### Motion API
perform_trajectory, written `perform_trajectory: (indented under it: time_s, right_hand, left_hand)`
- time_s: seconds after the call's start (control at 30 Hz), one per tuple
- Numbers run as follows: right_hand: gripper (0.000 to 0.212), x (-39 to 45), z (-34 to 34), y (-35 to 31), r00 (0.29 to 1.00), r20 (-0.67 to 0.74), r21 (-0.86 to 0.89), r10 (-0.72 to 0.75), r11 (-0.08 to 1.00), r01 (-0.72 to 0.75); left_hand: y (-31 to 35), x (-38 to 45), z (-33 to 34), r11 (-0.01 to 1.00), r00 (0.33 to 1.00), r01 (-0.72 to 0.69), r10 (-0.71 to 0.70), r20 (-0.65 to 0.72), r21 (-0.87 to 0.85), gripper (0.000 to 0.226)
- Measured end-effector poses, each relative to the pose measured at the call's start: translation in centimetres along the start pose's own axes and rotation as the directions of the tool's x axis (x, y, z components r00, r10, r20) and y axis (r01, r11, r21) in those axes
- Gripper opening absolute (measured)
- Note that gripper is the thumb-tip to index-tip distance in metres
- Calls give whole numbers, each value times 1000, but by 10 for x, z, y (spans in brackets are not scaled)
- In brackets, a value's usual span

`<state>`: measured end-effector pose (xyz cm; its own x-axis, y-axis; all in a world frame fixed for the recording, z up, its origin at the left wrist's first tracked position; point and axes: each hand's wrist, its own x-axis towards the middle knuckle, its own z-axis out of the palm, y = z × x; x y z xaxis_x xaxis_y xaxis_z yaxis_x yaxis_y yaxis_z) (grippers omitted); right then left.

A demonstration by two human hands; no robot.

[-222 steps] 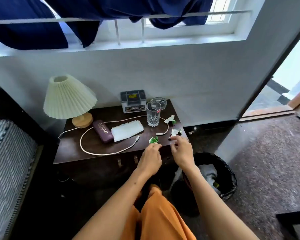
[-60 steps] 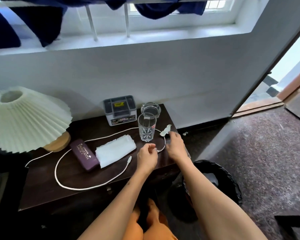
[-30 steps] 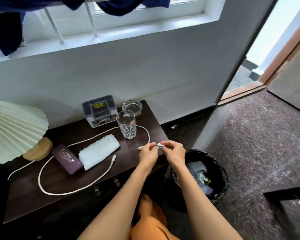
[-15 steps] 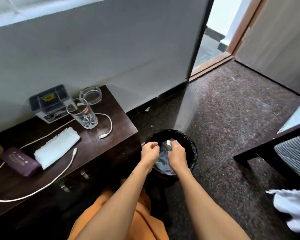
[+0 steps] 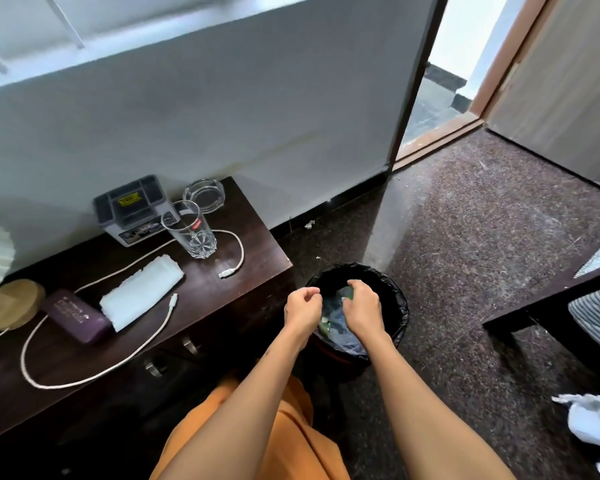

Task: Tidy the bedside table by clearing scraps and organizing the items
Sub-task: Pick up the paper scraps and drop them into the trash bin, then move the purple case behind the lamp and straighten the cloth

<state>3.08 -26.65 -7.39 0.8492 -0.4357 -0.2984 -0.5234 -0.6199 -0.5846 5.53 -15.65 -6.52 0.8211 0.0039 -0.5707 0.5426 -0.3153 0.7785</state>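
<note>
I am hovering both hands over the bin at five o'clock of the bedside table. My left hand is curling loosely, apparently empty; my right hand is pinching a green scrap. Released carelessly, the scrap may be drifting past the rim.

You have one view only, from the wide-angle camera on your head, so no second view overlaps it. It looks forward and steeply down, from above your lap. Your two forearms run up from the bottom edge to the centre, where the left hand and right hand sit over the bin, near the lens. The table fills the left, seen obliquely from above its near right corner. The wall closes the far side; the doorway opens far right. Straight lines bow toward the frame's edges.
</note>
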Motion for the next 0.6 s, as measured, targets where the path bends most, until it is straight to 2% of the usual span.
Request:
perform_trajectory:
  time_s: [0.33, 0.6]
  right_hand:
    - [45, -50, 13, -106, 969, 35, -10, -244, 970, 244]
    - [43, -106, 54, -200, 887, 129, -10, -444, 893, 449]
  left_hand:
    - [-9, -38, -112, 995, 970, -68, 50, -237, -68, 24]
    - [-24, -64, -228, 973, 904, -140, 50, -424, -184, 19]
